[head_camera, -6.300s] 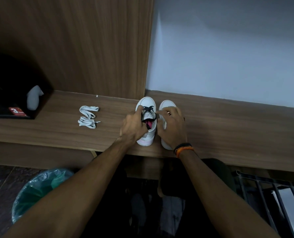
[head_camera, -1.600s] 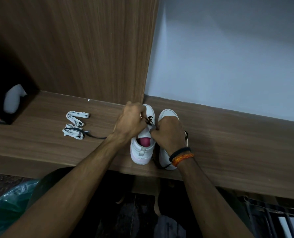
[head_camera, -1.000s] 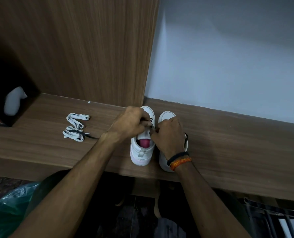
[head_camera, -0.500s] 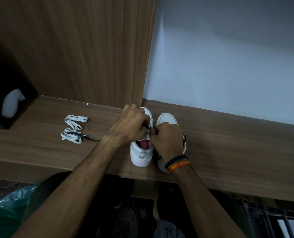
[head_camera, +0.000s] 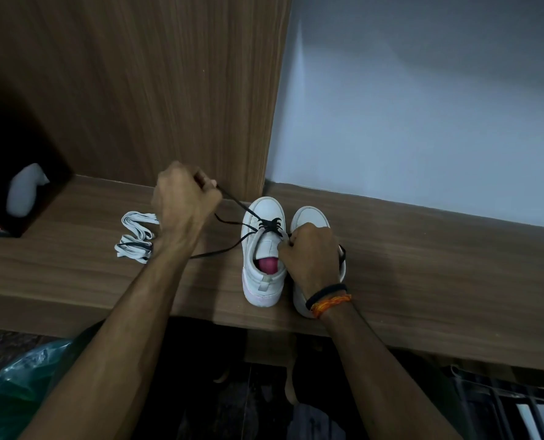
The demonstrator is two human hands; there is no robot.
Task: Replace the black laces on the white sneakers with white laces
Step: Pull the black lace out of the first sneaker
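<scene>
Two white sneakers stand side by side on the wooden shelf [head_camera: 423, 268], toes to the wall. The left sneaker [head_camera: 263, 249] has a pink insole and a black lace [head_camera: 265, 224] still threaded through its front eyelets. My left hand [head_camera: 181, 201] pinches a strand of that lace and holds it taut, up and to the left of the shoe. My right hand [head_camera: 312, 255] grips the left sneaker's right eyelet edge and covers much of the right sneaker [head_camera: 310, 219]. A bundle of white laces [head_camera: 135, 238] lies on the shelf to the left, with a loose black lace end across it.
A dark box [head_camera: 16, 185] with a white object in it sits at the shelf's far left. A wood panel and a pale wall rise behind the shoes. Below the shelf are a green bin bag [head_camera: 10, 395] at left and a metal rack [head_camera: 502, 404] at right.
My left hand has pulled away from the shoe, up and to the left, drawing a length of black lace out taut. My right hand stays on the shoe's eyelet edge.
</scene>
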